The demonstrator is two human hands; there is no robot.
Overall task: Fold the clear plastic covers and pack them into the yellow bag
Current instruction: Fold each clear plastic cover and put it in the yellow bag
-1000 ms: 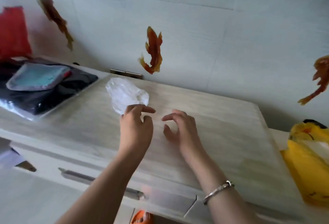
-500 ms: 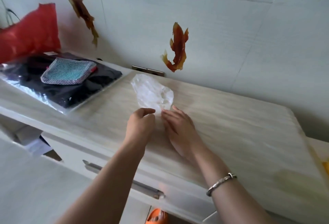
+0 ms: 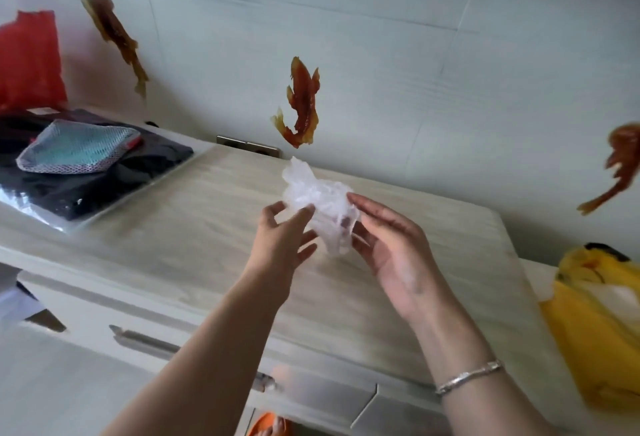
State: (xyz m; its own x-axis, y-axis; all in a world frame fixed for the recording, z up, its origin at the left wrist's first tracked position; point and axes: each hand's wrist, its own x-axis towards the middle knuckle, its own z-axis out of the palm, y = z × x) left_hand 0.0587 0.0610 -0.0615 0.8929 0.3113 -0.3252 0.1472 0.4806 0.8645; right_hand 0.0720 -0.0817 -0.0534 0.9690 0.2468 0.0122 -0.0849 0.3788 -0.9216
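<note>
A crumpled clear plastic cover (image 3: 320, 198) is lifted above the pale wooden cabinet top (image 3: 194, 227). My right hand (image 3: 389, 248) cups it from the right, fingers curled under it. My left hand (image 3: 282, 240) pinches its left edge between thumb and fingers. The yellow bag (image 3: 602, 324) lies at the right edge of the view, its mouth facing up, with something white inside.
At the back left lies a clear-wrapped black garment (image 3: 86, 176) with a mesh pouch (image 3: 74, 150) on it, and a red bag (image 3: 29, 58) behind. Fish decorations (image 3: 301, 103) hang on the wall. A drawer handle (image 3: 145, 342) sits below the cabinet's front edge.
Both hands reached the plastic cover lying on the cabinet top, took hold of it and lifted it off the surface. The view swung left, then back right, bringing the yellow bag back in.
</note>
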